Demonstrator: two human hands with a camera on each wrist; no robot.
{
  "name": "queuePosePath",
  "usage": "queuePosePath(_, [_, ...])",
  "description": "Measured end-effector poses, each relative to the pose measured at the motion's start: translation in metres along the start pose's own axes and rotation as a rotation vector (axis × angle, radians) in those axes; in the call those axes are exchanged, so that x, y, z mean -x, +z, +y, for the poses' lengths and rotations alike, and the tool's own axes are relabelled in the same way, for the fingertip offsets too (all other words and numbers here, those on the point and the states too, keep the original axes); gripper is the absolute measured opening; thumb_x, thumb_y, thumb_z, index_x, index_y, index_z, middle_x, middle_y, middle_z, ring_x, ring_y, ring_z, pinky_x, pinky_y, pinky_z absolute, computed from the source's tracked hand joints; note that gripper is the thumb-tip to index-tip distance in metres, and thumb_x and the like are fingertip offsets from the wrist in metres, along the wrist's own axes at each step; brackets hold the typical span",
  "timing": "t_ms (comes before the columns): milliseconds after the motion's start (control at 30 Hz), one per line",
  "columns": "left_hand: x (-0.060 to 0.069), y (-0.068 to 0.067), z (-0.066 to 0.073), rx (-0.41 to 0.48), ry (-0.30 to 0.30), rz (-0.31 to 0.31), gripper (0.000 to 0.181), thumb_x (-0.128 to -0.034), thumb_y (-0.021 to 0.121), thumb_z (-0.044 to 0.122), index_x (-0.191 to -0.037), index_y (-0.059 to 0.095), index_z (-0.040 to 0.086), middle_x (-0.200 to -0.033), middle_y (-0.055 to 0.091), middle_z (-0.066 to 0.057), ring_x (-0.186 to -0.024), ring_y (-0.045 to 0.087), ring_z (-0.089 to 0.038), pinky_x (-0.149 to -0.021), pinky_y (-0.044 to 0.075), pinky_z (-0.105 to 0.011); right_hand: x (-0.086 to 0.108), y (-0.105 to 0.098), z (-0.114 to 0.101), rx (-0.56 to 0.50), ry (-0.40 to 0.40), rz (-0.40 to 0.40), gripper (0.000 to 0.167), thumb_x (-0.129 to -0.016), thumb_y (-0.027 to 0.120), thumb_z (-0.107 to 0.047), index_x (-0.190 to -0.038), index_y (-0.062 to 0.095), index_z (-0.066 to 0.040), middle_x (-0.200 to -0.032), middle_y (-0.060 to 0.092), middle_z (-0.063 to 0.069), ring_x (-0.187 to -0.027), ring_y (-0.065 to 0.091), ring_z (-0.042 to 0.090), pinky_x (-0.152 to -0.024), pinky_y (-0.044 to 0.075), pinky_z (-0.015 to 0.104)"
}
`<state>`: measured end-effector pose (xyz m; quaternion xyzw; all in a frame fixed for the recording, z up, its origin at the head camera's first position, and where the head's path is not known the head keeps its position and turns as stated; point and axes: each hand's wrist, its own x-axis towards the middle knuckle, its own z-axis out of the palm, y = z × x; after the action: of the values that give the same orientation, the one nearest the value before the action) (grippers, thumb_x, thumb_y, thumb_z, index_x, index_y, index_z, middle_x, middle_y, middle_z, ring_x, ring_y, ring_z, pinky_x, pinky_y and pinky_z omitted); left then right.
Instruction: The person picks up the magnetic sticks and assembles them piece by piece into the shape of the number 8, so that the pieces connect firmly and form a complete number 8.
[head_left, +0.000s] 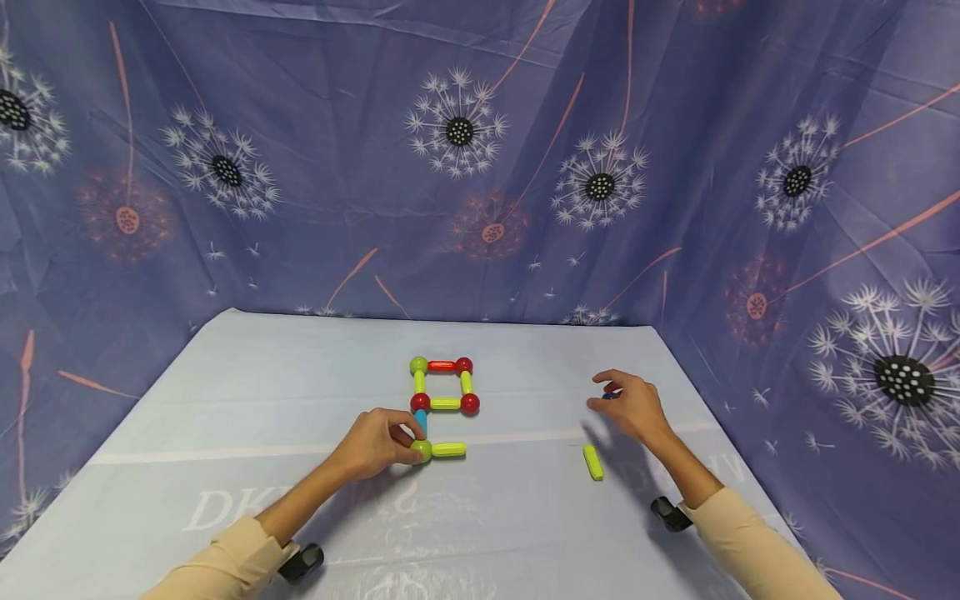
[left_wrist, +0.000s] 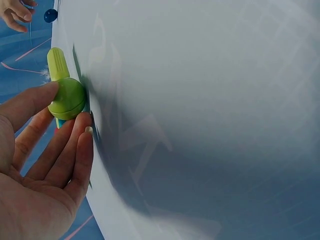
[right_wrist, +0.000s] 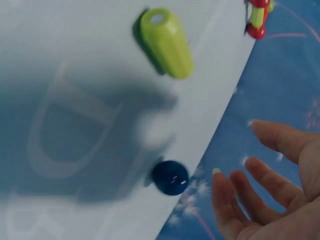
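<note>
My left hand (head_left: 375,443) pinches a green ball (left_wrist: 69,99) between thumb and fingers. A yellow-green rod (head_left: 450,449) sticks out from that ball to the right, and a blue rod (head_left: 422,423) leads away from it to a red ball (head_left: 420,402). That red ball is one corner of a square of rods and balls. Over the table's right side hovers my right hand (head_left: 637,407), its fingers apart and holding nothing. Close to them, a dark blue ball (right_wrist: 170,177) rests on the table, partly hidden by the fingers in the head view.
A loose yellow-green rod (head_left: 593,462) lies on the table nearer me than the right hand. The square also has a red rod (head_left: 442,366) along its far side. Behind the white tabletop (head_left: 300,358) hangs a purple-blue dandelion-print cloth (head_left: 337,167), which also covers the sides.
</note>
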<state>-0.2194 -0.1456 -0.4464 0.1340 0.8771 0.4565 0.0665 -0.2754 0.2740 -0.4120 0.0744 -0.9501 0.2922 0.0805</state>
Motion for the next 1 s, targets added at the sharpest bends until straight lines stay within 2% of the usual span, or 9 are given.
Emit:
queuePosePath(367, [0.0, 0.0, 0.0, 0.004, 0.004, -0.001, 0.022, -0.0757, 0.089, 0.013, -0.093, 0.075, 0.012, -0.084, 0.077, -0.002, -0.08, 0.072, -0.014, -0.068, 0.053, -0.03, -0.003, 0.003, 0.03, 0.004, 0.072, 0.045, 0.046, -0.088, 0.077, -0.022, -0.129, 0.066, -0.005, -0.122, 0.067, 0.028, -0.105, 0.066, 0.043, -0.084, 0.051, 0.055])
queuePosePath(633, [0.0, 0.0, -0.001, 0.006, 0.004, 0.0, 0.022, -0.0757, 0.089, 0.013, -0.093, 0.075, 0.011, -0.084, 0.077, -0.002, -0.08, 0.072, -0.014, -0.068, 0.053, -0.03, -0.006, 0.01, 0.044, 0.03, 0.085, 0.056, 0.05, -0.086, 0.079, -0.02, -0.13, 0.064, -0.002, -0.123, 0.066, 0.031, -0.107, 0.066, 0.046, -0.086, 0.049, 0.056])
queuePosePath(867, [0.0, 0.0, -0.001, 0.009, 0.002, -0.003, 0.022, -0.0761, 0.089, 0.013, -0.093, 0.075, 0.011, -0.084, 0.077, -0.001, -0.08, 0.072, -0.013, -0.069, 0.053, -0.03, -0.008, 0.018, 0.054, 0.037, 0.1, 0.039, 0.048, -0.086, 0.077, -0.017, -0.128, 0.064, 0.0, -0.123, 0.066, 0.031, -0.107, 0.067, 0.046, -0.099, 0.035, 0.061])
queuePosePath(1000, [-0.001, 0.0, -0.002, 0.008, 0.006, 0.0, 0.022, -0.0759, 0.089, 0.012, -0.093, 0.075, 0.012, -0.084, 0.077, -0.001, -0.08, 0.072, -0.013, -0.068, 0.053, -0.03, -0.009, 0.02, 0.056, 0.043, 0.093, 0.049, 0.044, -0.086, 0.076, -0.016, -0.126, 0.067, -0.001, -0.12, 0.068, 0.03, -0.106, 0.069, 0.045, -0.093, 0.045, 0.058])
